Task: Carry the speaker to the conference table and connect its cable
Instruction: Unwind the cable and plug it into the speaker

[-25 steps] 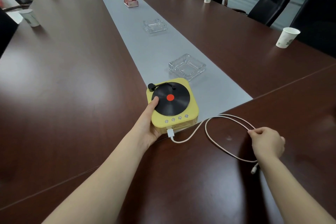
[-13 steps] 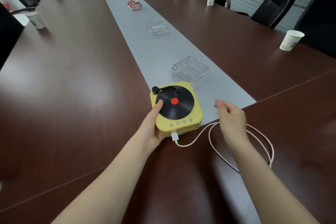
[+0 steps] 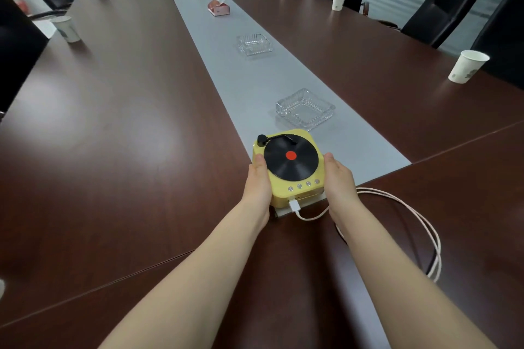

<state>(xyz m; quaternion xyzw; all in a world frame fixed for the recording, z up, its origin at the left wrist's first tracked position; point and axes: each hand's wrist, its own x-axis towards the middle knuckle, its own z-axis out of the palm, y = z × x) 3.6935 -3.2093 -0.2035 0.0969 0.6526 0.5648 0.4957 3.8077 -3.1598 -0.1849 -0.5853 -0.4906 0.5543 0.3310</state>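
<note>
The long brown tabletop (image 3: 127, 127) carries a grey runner (image 3: 255, 76) down its middle, and the yellow speaker (image 3: 289, 167) sits at the runner's near end, just short of a glass ashtray (image 3: 305, 108). The left hand (image 3: 258, 183) and right hand (image 3: 338, 178) grasp its two sides. The pale cable (image 3: 408, 215) is plugged in. Best to nudge it square with even pressure, leaving the plug (image 3: 294, 205) slack.

Both forearms are bare right down to the frame's lower edge, with no sleeve in sight. The left hand (image 3: 257, 184) and right hand (image 3: 338, 181) seem to carry no ring, watch or glove (fingers mostly hidden).
</note>
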